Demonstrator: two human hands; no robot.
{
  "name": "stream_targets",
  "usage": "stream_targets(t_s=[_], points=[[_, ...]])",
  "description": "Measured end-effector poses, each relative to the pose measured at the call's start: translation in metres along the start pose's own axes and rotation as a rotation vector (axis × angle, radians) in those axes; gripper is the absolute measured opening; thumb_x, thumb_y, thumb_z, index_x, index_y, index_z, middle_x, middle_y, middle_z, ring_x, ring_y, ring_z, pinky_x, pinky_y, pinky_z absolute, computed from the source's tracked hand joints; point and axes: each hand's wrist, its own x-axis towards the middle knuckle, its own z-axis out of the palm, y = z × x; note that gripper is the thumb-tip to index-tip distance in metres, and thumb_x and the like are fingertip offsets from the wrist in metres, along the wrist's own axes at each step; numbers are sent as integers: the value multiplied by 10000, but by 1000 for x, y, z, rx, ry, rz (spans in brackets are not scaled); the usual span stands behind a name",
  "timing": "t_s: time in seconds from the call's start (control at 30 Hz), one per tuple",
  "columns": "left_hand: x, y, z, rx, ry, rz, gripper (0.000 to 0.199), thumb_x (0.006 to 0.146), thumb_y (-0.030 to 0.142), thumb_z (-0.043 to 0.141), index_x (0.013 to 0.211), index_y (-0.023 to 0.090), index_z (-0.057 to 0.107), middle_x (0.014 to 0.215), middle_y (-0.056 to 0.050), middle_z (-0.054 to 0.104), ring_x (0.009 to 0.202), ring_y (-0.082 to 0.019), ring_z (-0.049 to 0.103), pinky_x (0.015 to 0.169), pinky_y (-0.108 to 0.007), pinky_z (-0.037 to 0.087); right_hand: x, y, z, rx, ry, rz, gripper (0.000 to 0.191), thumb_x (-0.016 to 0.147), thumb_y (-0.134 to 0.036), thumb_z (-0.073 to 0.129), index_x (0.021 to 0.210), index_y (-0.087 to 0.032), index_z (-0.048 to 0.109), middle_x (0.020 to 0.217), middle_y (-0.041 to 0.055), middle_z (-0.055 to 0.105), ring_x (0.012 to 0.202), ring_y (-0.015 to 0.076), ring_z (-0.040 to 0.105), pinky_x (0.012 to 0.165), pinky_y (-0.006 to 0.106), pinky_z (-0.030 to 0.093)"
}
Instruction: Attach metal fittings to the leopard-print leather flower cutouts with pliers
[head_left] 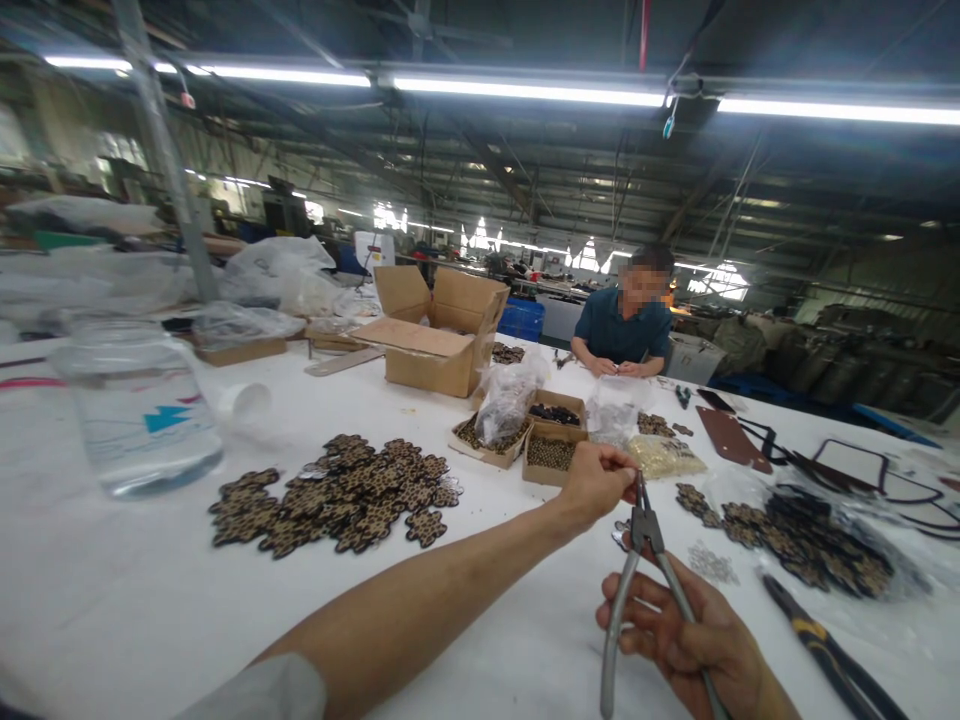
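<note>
My right hand [682, 625] grips a pair of grey metal pliers [644, 530], with slim jaws pointing up and away from me. The handles stand apart, one lying against my palm. My left hand [600, 480] reaches across to the plier tips, its fingers pinched together there. Whatever sits between those fingers is too small to make out. Left of my arm lies a heap of leopard-print flower-shaped patches [352, 490] with dark edges. Close by the pliers, tiny silvery pieces [712, 562] are scattered on the white table [480, 620].
Small boxes of brass-coloured studs [551, 455] stand beyond my left hand, near a bag of pale gold pieces [664, 456]. An open carton [442, 330] is behind. Yellow-black pliers [825, 640] and more patches [817, 540] lie right. A co-worker [622, 325] sits opposite. A clear jar [139, 410] stands left.
</note>
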Motion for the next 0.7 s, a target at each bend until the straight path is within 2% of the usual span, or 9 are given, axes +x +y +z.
stream_targets(t_s=[0.17, 0.3, 0.43, 0.53, 0.7], points=[[0, 8, -3, -52, -19, -46, 55, 734, 117, 690, 770, 76, 687, 687, -85, 694, 587, -171, 678, 486, -256, 551, 0, 0, 2, -35, 31, -22, 940, 527, -96, 702, 1432, -229, 487, 1111, 162, 718, 997, 376, 684, 752, 410, 475], [1, 11, -7, -16, -51, -63, 230, 701, 273, 800, 778, 78, 706, 694, -96, 703, 603, -175, 683, 489, -242, 534, -1, 0, 3, -71, 30, -38, 931, 518, -108, 669, 1423, -216, 482, 1109, 160, 717, 997, 376, 681, 771, 425, 465], [1, 11, -8, -42, -54, -76, 425, 579, 397, 898, 776, 68, 715, 694, -102, 706, 585, -167, 671, 522, -268, 552, 0, 3, 3, -103, 22, -31, 941, 516, -122, 674, 1429, -210, 464, 1088, 165, 720, 947, 363, 695, 751, 409, 458], [1, 11, -7, -75, -28, -49, 472, 518, 412, 926, 752, 56, 720, 665, -99, 697, 561, -156, 656, 536, -278, 557, 1, 6, 1, -119, 21, -18, 938, 514, -128, 683, 1423, -208, 464, 1064, 166, 726, 920, 360, 702, 720, 384, 446], [1, 11, -5, -86, -2, -33, 419, 516, 365, 931, 697, 53, 718, 628, -86, 683, 546, -150, 644, 537, -271, 541, 1, 9, 2, -128, 36, -41, 877, 520, -160, 686, 1376, -205, 497, 1041, 164, 726, 912, 362, 699, 672, 354, 415]])
